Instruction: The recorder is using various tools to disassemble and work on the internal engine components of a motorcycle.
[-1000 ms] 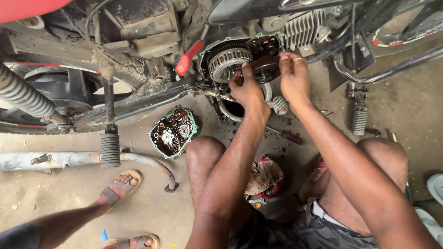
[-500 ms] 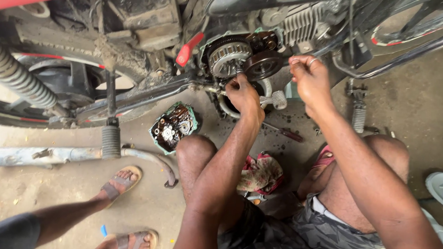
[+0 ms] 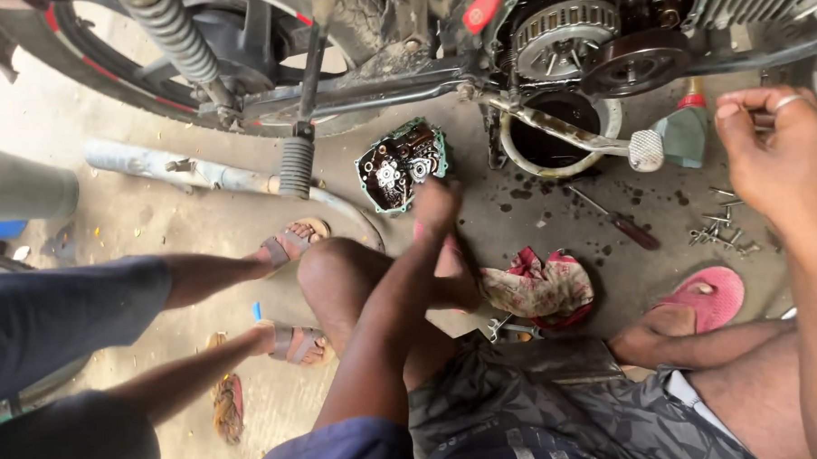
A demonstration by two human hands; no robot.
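We squat on oil-spotted concrete floor (image 3: 200, 219), outdoors it seems. Landmark: the removed engine cover (image 3: 399, 166), lying inside-up on the ground. Left of it, another person's sandalled feet (image 3: 287, 247) and a detached exhaust pipe (image 3: 180, 170). Just right of it our left hand (image 3: 437, 206), blurred; grip cannot be told. Further right: oil pan (image 3: 559, 143) under the exposed clutch (image 3: 564, 29), rag (image 3: 542, 284), screwdriver (image 3: 612, 221), loose bolts (image 3: 721, 232). Far right, our right hand (image 3: 773, 158), loosely curled, pinching something small.

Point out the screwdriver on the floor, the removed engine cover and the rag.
Screwdriver (image 3: 618, 218), head view, on its shaft near the dark handle.
Engine cover (image 3: 401, 165), head view, on its inner face.
Rag (image 3: 542, 284), head view, on its crumpled middle.
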